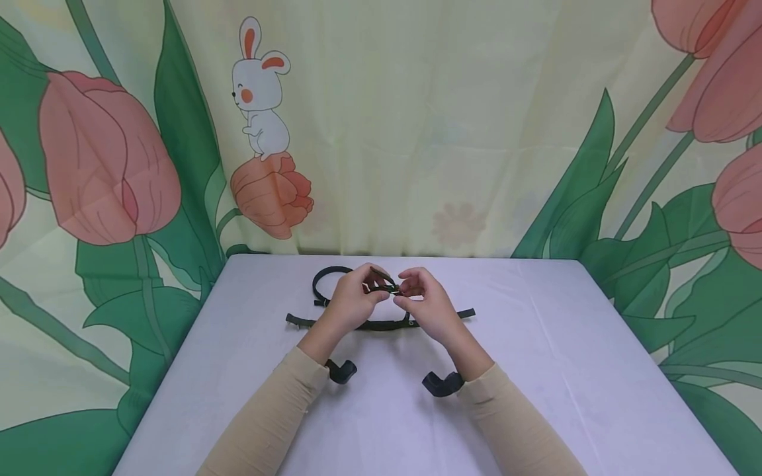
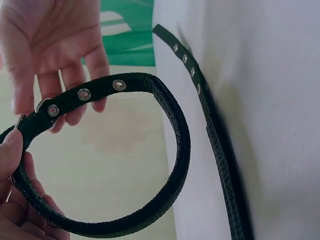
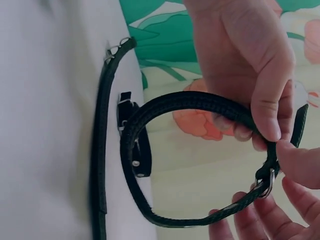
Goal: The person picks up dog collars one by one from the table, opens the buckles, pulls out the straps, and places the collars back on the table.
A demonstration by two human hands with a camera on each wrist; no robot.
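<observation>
Above the far part of the table, both hands hold a buckled black collar [image 2: 182, 150] bent into a ring. It has metal eyelets and a small metal buckle [image 3: 270, 184]. My left hand [image 1: 351, 297] grips the band near the buckle, thumb on one side and fingers on the other. With thumb and fingers, my right hand [image 1: 428, 307] pinches the strap by the buckle; several of its fingers spread behind the band. The exact fit of strap and buckle is partly covered by fingers.
On the white table [image 1: 524, 344], a second black collar [image 1: 381, 325] lies stretched out beneath the hands, eyelets at its right end and buckle at its left. Behind the left hand lies a looped black collar [image 1: 317, 281]. A printed curtain [image 1: 417, 132] hangs behind the table.
</observation>
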